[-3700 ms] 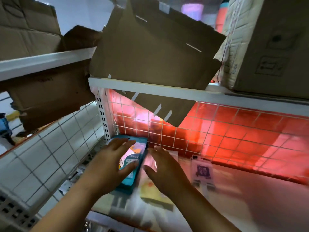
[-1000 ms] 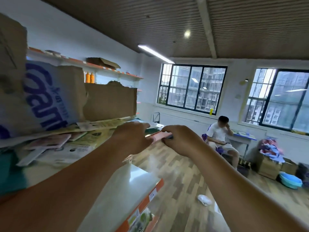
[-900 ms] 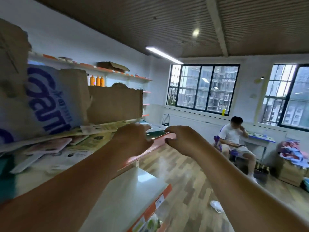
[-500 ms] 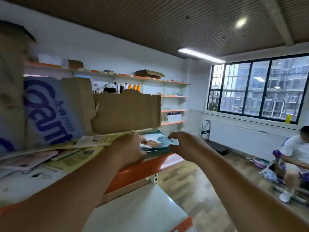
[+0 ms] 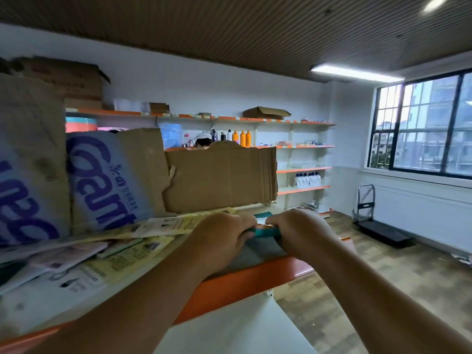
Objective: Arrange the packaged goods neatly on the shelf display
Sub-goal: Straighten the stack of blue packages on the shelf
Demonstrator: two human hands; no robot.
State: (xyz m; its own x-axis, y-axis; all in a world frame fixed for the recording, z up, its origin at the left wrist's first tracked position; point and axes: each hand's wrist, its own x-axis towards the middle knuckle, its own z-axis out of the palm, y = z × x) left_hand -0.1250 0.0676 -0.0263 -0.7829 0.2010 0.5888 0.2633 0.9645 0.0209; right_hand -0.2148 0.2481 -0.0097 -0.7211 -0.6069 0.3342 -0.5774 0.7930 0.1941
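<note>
Your left hand [image 5: 224, 241] and your right hand [image 5: 298, 231] both grasp a teal package [image 5: 265, 233], one at each end, with the fingers curled over its top edge. Only a narrow strip of the package shows between your knuckles, with a little orange and white print on it. It sits at the front of the shelf [image 5: 242, 279], just behind the shelf's orange lip and close to its right end.

To the left of your hands, flat yellow packets [image 5: 122, 259] lie in a loose, overlapping spread across the shelf, some skewed and some partly under others. Behind them stands a cardboard box with large blue lettering [image 5: 107, 180], and just beside it, right behind the package, a torn brown cardboard sheet [image 5: 222, 177] stands upright. A white cap [image 5: 203, 136] shows above its ragged top edge.

Below the orange lip you can see a white lower shelf [image 5: 229, 328]. On the far wall, orange-edged wall shelves [image 5: 301, 146] carry small goods, among them orange bottles [image 5: 242, 137] and white jugs [image 5: 307, 179]. A folding hand trolley [image 5: 367, 215] stands on the wood-pattern floor under the window [image 5: 421, 129].
</note>
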